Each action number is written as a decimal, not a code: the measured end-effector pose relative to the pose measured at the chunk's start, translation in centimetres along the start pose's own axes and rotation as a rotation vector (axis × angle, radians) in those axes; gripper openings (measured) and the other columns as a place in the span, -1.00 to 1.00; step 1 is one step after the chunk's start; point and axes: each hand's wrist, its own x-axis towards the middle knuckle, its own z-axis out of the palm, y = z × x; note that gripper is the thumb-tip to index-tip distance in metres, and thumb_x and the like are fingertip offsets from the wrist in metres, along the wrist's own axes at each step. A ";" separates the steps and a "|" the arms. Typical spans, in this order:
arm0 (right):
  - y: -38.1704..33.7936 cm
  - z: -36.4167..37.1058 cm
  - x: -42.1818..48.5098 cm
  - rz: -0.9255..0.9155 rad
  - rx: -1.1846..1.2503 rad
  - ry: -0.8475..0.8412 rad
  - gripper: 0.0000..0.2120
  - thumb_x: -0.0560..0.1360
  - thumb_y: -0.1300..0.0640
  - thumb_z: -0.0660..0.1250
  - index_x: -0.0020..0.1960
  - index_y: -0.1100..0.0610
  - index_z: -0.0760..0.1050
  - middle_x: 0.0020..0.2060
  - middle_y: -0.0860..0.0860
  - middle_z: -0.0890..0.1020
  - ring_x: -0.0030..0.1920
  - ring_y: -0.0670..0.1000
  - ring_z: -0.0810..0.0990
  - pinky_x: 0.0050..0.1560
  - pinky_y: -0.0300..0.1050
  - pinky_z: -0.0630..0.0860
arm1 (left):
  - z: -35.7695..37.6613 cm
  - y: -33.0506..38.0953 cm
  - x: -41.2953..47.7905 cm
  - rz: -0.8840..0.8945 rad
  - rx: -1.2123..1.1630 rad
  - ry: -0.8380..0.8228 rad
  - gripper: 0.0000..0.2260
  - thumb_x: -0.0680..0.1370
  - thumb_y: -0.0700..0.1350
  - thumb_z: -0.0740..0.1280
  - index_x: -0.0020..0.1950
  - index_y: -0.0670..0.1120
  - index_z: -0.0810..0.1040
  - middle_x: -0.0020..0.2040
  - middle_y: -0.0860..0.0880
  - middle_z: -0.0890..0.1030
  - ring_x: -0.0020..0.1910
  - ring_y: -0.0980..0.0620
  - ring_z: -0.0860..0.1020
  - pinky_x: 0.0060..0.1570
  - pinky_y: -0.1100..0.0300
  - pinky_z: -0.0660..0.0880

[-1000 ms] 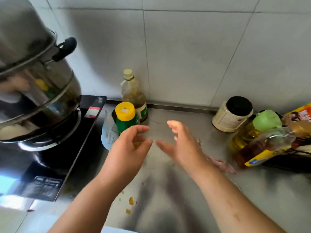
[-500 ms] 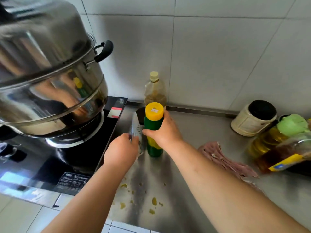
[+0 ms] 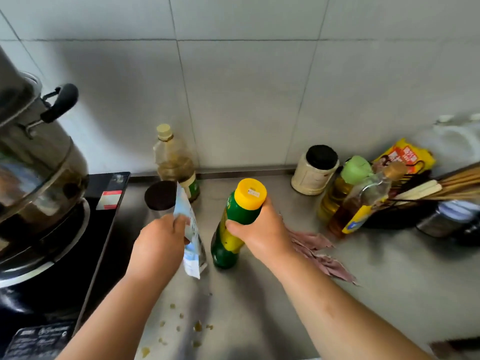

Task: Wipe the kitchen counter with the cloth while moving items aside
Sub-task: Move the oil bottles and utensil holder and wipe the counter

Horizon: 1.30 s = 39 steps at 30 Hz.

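Note:
My right hand (image 3: 262,231) grips a green bottle with a yellow cap (image 3: 237,216) around its upper body; the bottle is tilted, its base near the steel counter (image 3: 384,287). My left hand (image 3: 158,245) pinches a white and blue plastic packet (image 3: 191,237) by its edge, just left of the bottle. A pink cloth (image 3: 317,252) lies crumpled on the counter behind my right wrist, partly hidden by it. Yellowish crumbs (image 3: 181,326) are scattered on the counter near its front edge.
A big steel pot (image 3: 33,162) stands on a black induction hob (image 3: 75,258) at left. A dark-lidded jar (image 3: 161,196) and an oil bottle (image 3: 176,162) stand at the back. At right are a black-lidded jar (image 3: 315,170), oil bottles (image 3: 348,193), a yellow packet (image 3: 405,157) and chopsticks (image 3: 441,188).
My right hand has taken hold of the green bottle and tilted it to the right. My left hand has gripped the packet and lifted it clear of the dark-lidded jar.

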 end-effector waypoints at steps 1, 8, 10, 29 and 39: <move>0.2 -1.5 -0.3 -0.001 0.006 0.029 -0.29 0.08 -0.21 0.45 0.19 -0.12 0.36 0.01 -0.12 0.61 0.03 0.01 0.59 0.08 0.04 0.55 | 0.2 1.4 -0.2 0.033 -0.021 -0.012 -0.69 0.61 -0.01 0.14 -0.18 -0.11 0.55 -0.29 -0.10 0.64 -0.25 -0.11 0.62 -0.12 -0.09 0.57; 1.7 -13.7 -2.4 -0.036 0.012 0.230 -0.33 0.08 -0.21 0.44 0.15 -0.20 0.33 -0.06 -0.17 0.62 -0.03 -0.06 0.61 0.02 0.03 0.56 | 4.2 10.7 -1.9 0.262 -0.009 -0.068 -0.70 0.59 -0.01 0.15 -0.20 -0.14 0.53 -0.27 -0.11 0.66 -0.26 -0.16 0.60 -0.15 -0.10 0.54; 2.7 -18.0 -3.4 -0.019 -0.021 0.292 -0.33 0.08 -0.23 0.44 0.15 -0.23 0.32 -0.06 -0.20 0.61 -0.03 -0.09 0.60 0.01 -0.02 0.55 | 6.2 13.6 -2.5 0.312 -0.007 -0.097 -0.69 0.60 0.01 0.16 -0.23 -0.13 0.51 -0.30 -0.11 0.65 -0.27 -0.17 0.60 -0.16 -0.10 0.53; 17.5 -43.1 -9.2 0.233 -0.079 0.567 -0.28 0.07 -0.22 0.44 0.17 -0.17 0.29 -0.01 -0.11 0.59 -0.01 0.03 0.58 0.03 0.02 0.53 | 21.7 30.3 -12.3 0.583 0.056 -0.301 -0.72 0.61 0.04 0.13 -0.23 -0.05 0.43 -0.34 -0.04 0.56 -0.35 -0.04 0.51 -0.38 0.08 0.37; 21.8 -49.3 -5.7 0.228 -0.165 0.488 -0.29 0.22 -0.08 0.50 0.28 -0.07 0.25 0.08 -0.02 0.57 0.07 0.13 0.56 0.09 0.15 0.52 | 30.5 35.6 -13.4 0.573 0.136 -0.307 -0.71 0.63 0.02 0.09 -0.14 -0.12 0.45 -0.19 -0.12 0.62 -0.15 -0.17 0.56 -0.15 -0.04 0.49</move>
